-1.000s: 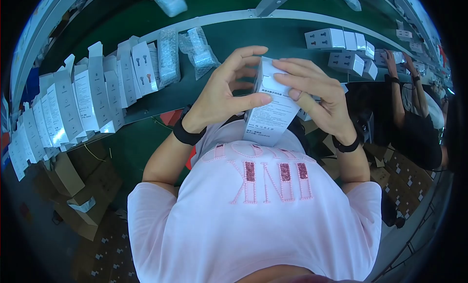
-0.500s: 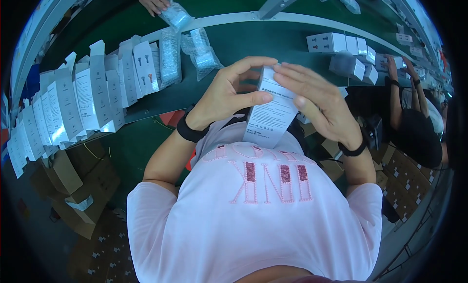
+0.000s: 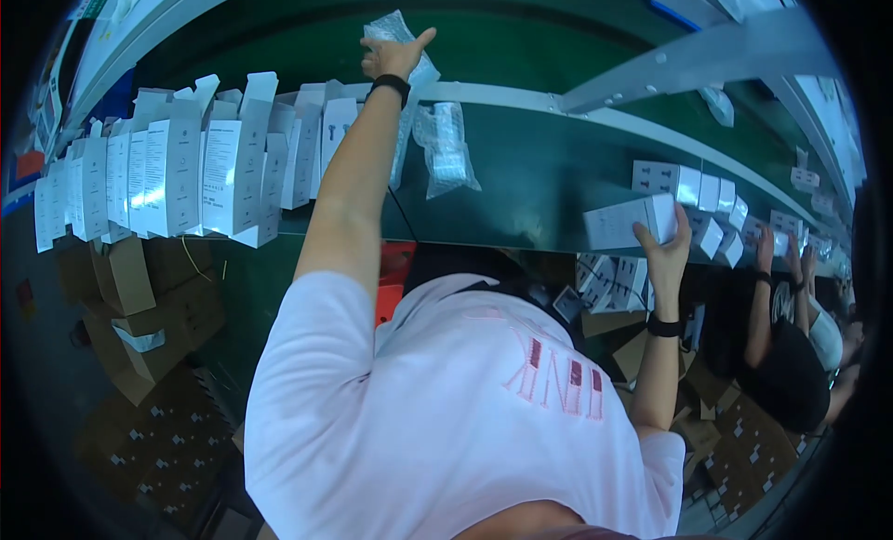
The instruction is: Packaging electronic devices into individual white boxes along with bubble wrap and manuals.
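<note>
Both arms outstretched; left hand (image 3: 395, 54) farthest

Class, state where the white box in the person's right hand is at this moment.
In the head view, right side: the white box rests on the green table's near edge, beside other stacked white boxes.

White open-flapped boxes (image 3: 177, 177) line the left; clear plastic bags (image 3: 445, 149) lie centre.
</note>
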The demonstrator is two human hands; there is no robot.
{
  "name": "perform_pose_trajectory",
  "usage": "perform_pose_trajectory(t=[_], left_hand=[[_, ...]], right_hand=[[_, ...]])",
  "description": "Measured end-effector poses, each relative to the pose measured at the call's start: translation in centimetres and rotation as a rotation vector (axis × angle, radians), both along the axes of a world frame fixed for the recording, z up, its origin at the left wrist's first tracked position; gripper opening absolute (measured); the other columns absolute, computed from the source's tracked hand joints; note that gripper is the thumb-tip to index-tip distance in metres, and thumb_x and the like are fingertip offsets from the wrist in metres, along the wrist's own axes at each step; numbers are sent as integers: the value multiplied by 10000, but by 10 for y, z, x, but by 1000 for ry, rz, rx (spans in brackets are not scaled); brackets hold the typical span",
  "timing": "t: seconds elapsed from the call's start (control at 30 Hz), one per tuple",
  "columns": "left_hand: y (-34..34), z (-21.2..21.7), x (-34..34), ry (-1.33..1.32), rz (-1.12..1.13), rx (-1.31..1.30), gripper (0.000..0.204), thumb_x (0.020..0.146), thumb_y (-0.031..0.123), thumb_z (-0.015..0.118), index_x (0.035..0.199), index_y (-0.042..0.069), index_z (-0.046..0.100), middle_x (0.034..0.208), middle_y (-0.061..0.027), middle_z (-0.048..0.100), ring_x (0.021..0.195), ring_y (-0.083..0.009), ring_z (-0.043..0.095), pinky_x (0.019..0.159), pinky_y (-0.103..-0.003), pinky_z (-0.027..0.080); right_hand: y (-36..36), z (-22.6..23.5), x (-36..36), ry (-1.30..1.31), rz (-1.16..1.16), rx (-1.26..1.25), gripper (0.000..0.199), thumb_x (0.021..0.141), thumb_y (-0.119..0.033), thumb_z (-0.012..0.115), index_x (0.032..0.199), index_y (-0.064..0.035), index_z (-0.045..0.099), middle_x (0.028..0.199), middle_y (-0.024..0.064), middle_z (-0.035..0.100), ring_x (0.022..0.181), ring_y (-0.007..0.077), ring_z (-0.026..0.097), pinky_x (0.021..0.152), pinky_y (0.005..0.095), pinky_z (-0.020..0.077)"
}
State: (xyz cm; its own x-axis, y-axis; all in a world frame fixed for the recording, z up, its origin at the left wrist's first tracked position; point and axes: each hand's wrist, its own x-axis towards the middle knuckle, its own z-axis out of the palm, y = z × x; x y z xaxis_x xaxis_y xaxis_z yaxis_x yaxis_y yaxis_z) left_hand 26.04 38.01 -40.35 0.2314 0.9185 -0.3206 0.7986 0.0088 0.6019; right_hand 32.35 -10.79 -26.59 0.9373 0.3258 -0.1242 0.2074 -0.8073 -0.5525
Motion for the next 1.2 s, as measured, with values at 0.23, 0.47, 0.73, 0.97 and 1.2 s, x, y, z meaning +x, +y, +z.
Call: perform_pose_trajectory(t=[0.23,0.47,0.73,0.97,1.2], left_hand=[[10,-22,25,199,-69,16,1124,640,345,798,1477,-29,148,1339,-252,480,1214,-388,503,1020,-436,412],[-122,129,-76,-780,-836,204,870,673,158,750,1414,-14,328,1265,-229,550,1130,-348,583,946,-398,466],[-188,184,-128,-988,-963,-105,900,597,108,774,1395,-56,391,1303,-215,544,1137,-280,587,953,-353,449],[-195,193,-152,-1140,-859,-567,816,653,130,779,1367,-41,422,1247,-99,564,1121,-158,549,970,-292,407],[-206,174,-161,-1552,-357,-1760,869,644,283,734,1371,-38,382,1215,-202,554,1093,-297,580,897,-472,522]], right_hand=[[-51,-88,0,-321,-127,-156,899,776,-262,789,1458,3,267,1383,308,342,1283,457,351,1064,474,325],[73,58,-34,-291,195,456,958,753,-326,806,1478,-21,258,1486,231,316,1291,415,428,1066,460,357],[142,142,-55,-717,1060,430,305,603,-144,813,861,-40,687,846,85,608,808,279,604,919,560,460],[166,145,-84,-719,957,432,345,599,-96,762,919,-7,671,857,87,607,785,258,597,891,541,468],[177,147,-77,-617,896,475,349,695,-97,761,1011,-4,644,931,115,607,837,306,584,854,472,472]])
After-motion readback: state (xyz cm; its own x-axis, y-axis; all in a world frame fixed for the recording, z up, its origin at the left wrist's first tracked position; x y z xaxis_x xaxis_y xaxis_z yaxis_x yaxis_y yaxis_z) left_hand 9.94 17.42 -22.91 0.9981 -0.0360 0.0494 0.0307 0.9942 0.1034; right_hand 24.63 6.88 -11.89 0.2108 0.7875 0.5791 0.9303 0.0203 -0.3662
